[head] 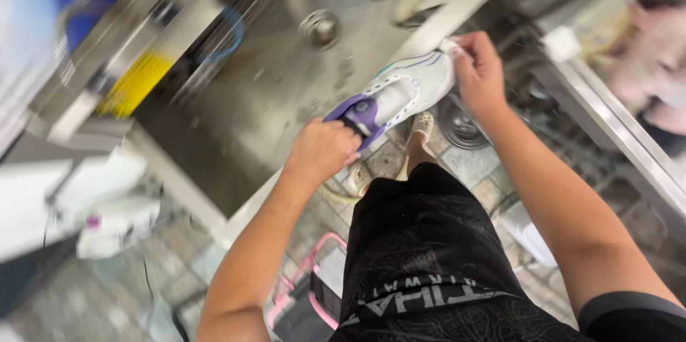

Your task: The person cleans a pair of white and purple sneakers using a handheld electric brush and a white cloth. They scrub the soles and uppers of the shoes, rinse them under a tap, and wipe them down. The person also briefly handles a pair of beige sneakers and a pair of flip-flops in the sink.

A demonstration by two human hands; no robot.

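Head view: 1 white and purple sports shoe [396,95] is held in the air over the rim of a wet steel sink [286,85], probably so that drips land in the basin. The left hand [321,149] is clamped on the purple heel end; the right hand [479,74] pinches the white toe end. The 2 hands are well apart, 1 at each end. The shoe's long axis runs from lower left to upper right, toe pointing up and right, its opening facing the camera. A sandalled foot [421,127] stands on the tiled floor [471,163] below
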